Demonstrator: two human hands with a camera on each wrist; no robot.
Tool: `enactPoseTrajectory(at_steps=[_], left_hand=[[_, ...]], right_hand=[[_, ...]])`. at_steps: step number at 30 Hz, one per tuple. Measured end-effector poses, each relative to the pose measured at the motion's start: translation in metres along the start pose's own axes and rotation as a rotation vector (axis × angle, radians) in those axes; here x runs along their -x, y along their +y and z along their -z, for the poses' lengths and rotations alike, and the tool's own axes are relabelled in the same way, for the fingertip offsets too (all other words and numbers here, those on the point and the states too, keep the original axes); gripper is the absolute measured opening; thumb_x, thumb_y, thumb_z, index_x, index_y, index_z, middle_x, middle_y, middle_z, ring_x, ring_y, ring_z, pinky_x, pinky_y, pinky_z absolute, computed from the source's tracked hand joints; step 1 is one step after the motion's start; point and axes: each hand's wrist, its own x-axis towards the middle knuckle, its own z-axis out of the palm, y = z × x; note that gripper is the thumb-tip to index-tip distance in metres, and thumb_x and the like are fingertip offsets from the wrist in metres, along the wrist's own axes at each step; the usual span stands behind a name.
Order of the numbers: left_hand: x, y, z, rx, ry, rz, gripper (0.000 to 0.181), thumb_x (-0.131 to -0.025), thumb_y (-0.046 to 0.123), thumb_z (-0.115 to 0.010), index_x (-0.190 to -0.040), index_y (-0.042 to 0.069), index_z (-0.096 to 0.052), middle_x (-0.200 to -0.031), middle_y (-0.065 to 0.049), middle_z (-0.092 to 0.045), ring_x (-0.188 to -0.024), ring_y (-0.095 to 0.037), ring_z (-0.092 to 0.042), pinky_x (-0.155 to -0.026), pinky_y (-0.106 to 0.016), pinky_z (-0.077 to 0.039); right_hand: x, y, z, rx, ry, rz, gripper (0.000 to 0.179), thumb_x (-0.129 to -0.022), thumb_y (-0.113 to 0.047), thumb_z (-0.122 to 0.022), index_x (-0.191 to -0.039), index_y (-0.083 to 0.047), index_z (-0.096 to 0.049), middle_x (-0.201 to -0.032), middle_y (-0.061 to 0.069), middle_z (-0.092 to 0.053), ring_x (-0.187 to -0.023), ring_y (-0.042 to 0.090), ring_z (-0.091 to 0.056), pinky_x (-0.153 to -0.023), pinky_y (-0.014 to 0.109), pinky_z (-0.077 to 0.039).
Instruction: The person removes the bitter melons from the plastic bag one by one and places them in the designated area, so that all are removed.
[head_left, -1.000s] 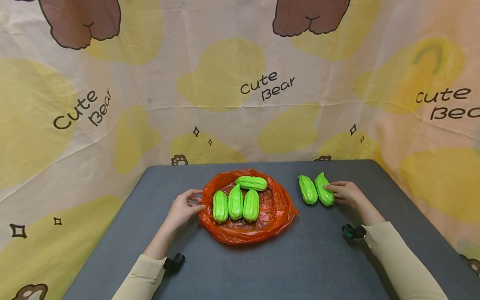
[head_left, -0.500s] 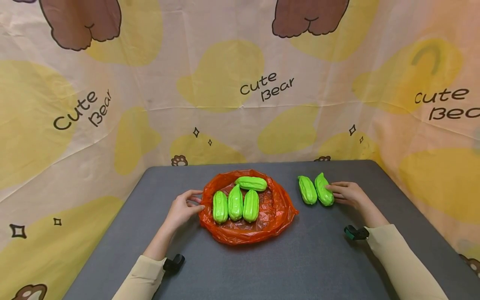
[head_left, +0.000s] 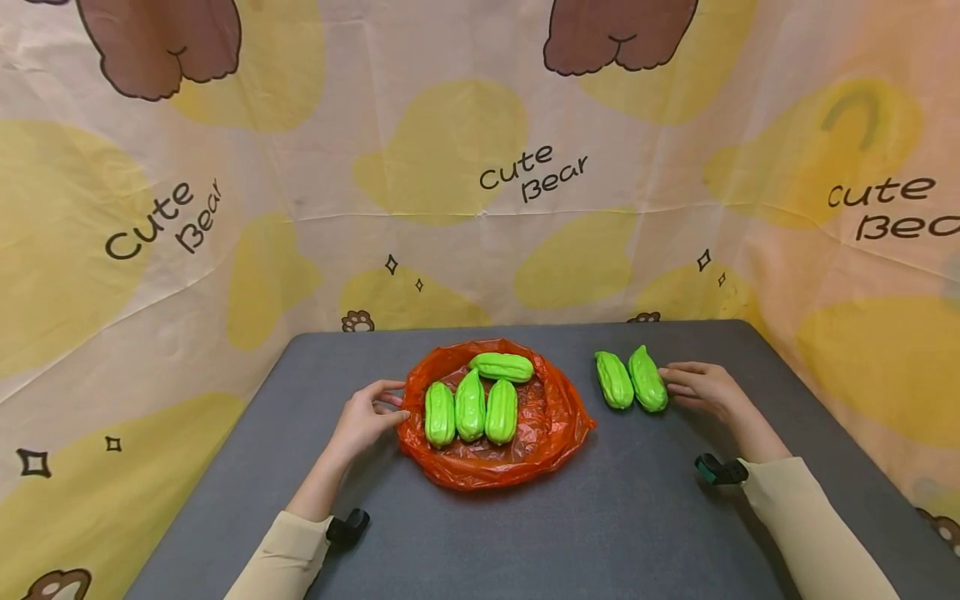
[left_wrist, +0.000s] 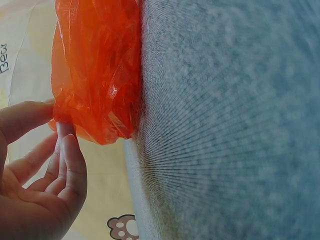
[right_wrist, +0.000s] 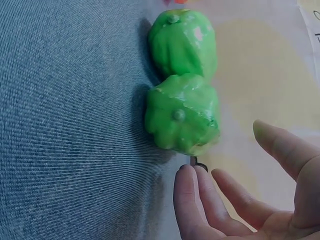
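1. My right hand [head_left: 708, 387] holds nothing: its fingers bend softly, with the thumb spread well away from them. The fingertips lie just beside the right green vegetable [head_left: 648, 381], on its right, and my wrist view shows a gap between.
2. My left hand [head_left: 369, 417] pinches the left edge of the red bag [head_left: 480, 478] between thumb and forefinger, the other fingers loosely bent.
3. I judge the step in hand to centre on that right vegetable, with no grip made on it. Taking it up would call for bringing thumb and fingers together around it without knocking its neighbour, while my left pinch steadies the bag.
4. The left green vegetable [head_left: 615, 381] lies along its other side, the two seeming to touch. Both rest on the table, right of the bag.
5. The bag sits with its mouth spread wide and its rim crumpled. Four green vegetables [head_left: 470, 406] lie inside: three side by side towards the left, the fourth crosswise at the far side. The bag's right part shows bare plastic.
6. Beneath everything is the grey table [head_left: 525, 542]; beyond its far edge hangs a printed cloth [head_left: 435, 179].
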Motion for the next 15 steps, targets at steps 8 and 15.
enactPoseTrajectory(at_steps=[8, 15], left_hand=[[0.0, -0.001, 0.0, 0.003, 0.002, 0.004, 0.047, -0.079, 0.012, -0.075, -0.124, 0.01, -0.06, -0.099, -0.013, -0.066, -0.073, -0.018, -0.062, -0.062, -0.028, -0.05], [0.001, -0.001, -0.001, -0.005, 0.004, 0.002, 0.047, -0.079, 0.012, -0.075, -0.123, 0.01, -0.06, -0.098, -0.013, -0.067, -0.074, -0.019, -0.062, -0.062, -0.027, -0.05]], right_hand=[[0.006, -0.004, 0.0, 0.015, 0.012, 0.028, 0.08, -0.092, -0.046, -0.055, -0.147, 0.005, -0.025, -0.148, 0.027, -0.031, -0.121, 0.026, -0.054, -0.098, 0.04, -0.046], [0.014, -0.012, -0.002, 0.026, 0.01, 0.063, 0.079, -0.093, -0.046, -0.054, -0.146, 0.005, -0.025, -0.148, 0.028, -0.031, -0.129, 0.036, -0.045, -0.097, 0.039, -0.046]])
